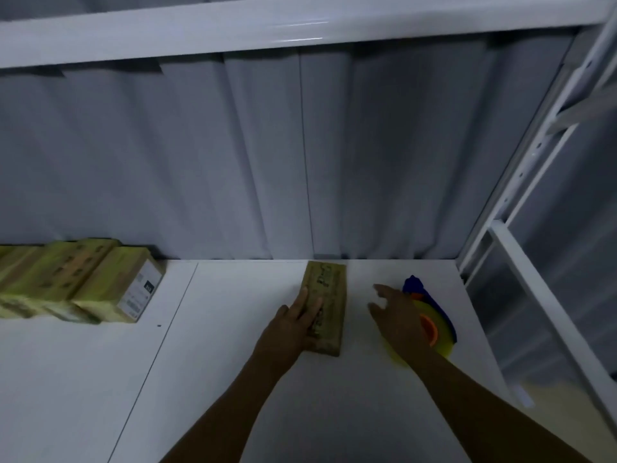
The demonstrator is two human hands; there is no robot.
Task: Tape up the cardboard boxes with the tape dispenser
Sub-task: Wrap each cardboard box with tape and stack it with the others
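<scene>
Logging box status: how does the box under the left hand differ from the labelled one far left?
The centre box lies alone under the left hand; the labelled box sits among other boxes, untouched. The labelled box shows a white sticker; the centre box shows none. Both are cardboard, on the white table.

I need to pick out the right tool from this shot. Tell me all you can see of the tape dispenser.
The tape dispenser lies on the white table near its right edge. It looks plastic: a blue body with its tip pointing away from the person, a yellowish roll of tape, an orange hub in the middle. The right hand, fingers spread, hides its left part; whether it touches the dispenser cannot be told.
</scene>
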